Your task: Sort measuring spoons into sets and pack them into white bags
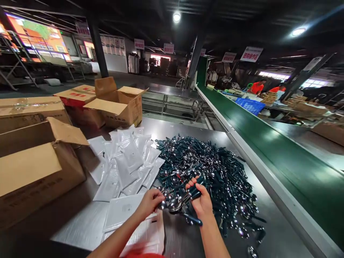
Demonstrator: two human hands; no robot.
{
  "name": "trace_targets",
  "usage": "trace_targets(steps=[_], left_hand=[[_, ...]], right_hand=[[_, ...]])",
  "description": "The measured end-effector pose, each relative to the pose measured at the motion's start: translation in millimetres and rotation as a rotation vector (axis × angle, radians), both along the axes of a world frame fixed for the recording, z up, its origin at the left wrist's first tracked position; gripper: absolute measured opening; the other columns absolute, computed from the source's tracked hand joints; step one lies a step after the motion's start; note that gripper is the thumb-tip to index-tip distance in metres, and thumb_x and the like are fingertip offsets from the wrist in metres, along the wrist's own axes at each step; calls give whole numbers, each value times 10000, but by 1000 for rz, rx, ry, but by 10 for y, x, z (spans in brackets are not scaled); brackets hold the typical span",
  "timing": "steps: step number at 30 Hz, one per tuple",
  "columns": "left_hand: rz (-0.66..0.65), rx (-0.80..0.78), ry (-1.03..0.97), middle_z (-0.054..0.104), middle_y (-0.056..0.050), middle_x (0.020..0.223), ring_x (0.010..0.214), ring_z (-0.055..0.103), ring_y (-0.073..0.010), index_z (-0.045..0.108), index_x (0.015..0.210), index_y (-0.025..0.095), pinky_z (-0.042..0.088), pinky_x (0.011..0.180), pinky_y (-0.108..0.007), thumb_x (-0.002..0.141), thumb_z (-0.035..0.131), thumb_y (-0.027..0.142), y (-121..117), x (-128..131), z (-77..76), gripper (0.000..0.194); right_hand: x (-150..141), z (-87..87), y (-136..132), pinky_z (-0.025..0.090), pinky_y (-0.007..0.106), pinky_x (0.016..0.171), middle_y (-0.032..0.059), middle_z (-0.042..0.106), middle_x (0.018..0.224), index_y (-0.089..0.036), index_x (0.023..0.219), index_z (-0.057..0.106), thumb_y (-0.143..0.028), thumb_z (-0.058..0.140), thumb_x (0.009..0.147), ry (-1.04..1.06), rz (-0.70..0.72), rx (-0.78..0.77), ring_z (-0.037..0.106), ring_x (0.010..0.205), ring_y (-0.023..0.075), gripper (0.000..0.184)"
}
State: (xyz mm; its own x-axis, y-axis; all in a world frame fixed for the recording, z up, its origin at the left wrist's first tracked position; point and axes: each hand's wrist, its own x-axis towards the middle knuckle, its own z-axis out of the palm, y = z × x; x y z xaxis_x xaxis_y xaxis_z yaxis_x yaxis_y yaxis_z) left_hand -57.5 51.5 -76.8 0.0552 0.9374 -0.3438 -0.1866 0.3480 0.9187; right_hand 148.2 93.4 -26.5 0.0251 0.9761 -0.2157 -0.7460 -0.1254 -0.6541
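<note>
My right hand (201, 200) is closed around the dark green handles of a bunch of spoons (176, 204), whose shiny bowls point left. At those bowls, my left hand (152, 202) pinches with thumb and fingers, seemingly on the bowl of one spoon. Just beyond and to the right spreads a large heap of metal spoons with dark green handles (204, 157). A loose spoon (192, 218) lies below my right hand. White padded mailers (129, 157) are piled left of the heap, and a flat stack of white mailers (120, 213) lies under my left forearm.
Open cardboard boxes (29, 165) stand on the left, another open box (120, 107) behind the mailers. A green conveyor belt (258, 132) with a raised metal edge runs along the right. Beyond it are a blue crate (249, 106) and people in orange shirts (257, 87).
</note>
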Motion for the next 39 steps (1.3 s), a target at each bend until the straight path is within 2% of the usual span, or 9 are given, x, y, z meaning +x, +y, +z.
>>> trace_targets(steps=[3, 7, 13, 17, 20, 23, 27, 32, 39], left_hand=[[117, 35, 26, 509, 50, 411, 344, 380, -56, 601, 534, 148, 218, 357, -190, 535, 795, 388, -45, -280, -6, 309], [282, 35, -59, 444, 86, 453, 373, 328, -35, 536, 601, 173, 185, 387, -172, 560, 764, 521, -66, -526, 40, 418], [251, 38, -240, 586, -1, 717, 677, 568, -130, 557, 701, 179, 460, 624, -248, 556, 778, 623, -158, -70, 229, 517], [150, 28, -191, 518, 52, 603, 592, 490, -116, 611, 823, 173, 406, 602, -244, 576, 750, 674, -287, 233, 279, 576], [205, -13, -193, 477, 64, 544, 523, 412, -96, 529, 657, 182, 311, 509, -212, 539, 743, 709, -371, 346, 209, 582], [335, 4, -279, 450, 80, 494, 486, 365, -71, 475, 591, 186, 277, 484, -192, 493, 817, 608, -430, 443, 142, 553], [430, -170, -415, 543, 54, 532, 494, 471, -85, 532, 680, 175, 379, 497, -185, 560, 828, 349, -488, 519, 178, 364], [74, -511, -581, 680, -90, 695, 521, 644, -165, 600, 881, 104, 491, 470, -221, 827, 612, 241, -516, 423, 344, 147], [254, -248, -505, 670, -1, 649, 402, 528, -55, 583, 854, 159, 390, 392, -120, 605, 872, 251, -533, 479, 320, 392]], right_hand=[[154, 151, -3, 529, 263, 642, -96, 533, 719, -245, 839, 534, -173, 746, 532, 27, -131, 71, 531, 629, 88, 381], [267, 313, -50, 505, 225, 640, -114, 498, 702, -264, 852, 526, -176, 726, 531, 35, -227, 137, 493, 612, 70, 388], [-127, 166, -223, 511, 295, 676, -79, 563, 718, -252, 847, 569, -195, 788, 528, -64, -139, 110, 551, 648, 114, 391], [-325, 139, -340, 524, 299, 736, -66, 594, 723, -238, 816, 580, -200, 815, 525, -122, -84, 134, 614, 739, 142, 376], [-364, 188, -404, 533, 359, 826, -45, 613, 749, -236, 809, 586, -224, 803, 554, -148, -28, 165, 655, 862, 199, 335], [-402, 190, -423, 548, 398, 818, -44, 625, 748, -248, 849, 603, -241, 784, 539, -101, 2, 140, 675, 825, 218, 358], [-470, 118, -401, 568, 391, 734, -31, 648, 767, -239, 881, 617, -252, 753, 550, -81, -30, 127, 667, 710, 200, 358], [-443, 82, -410, 534, 291, 633, -43, 644, 769, -244, 954, 602, -215, 767, 563, -76, -77, 162, 632, 647, 144, 425], [-478, 159, -454, 503, 293, 690, -26, 674, 847, -268, 1049, 559, -229, 815, 605, -121, 0, 321, 656, 706, 155, 515]])
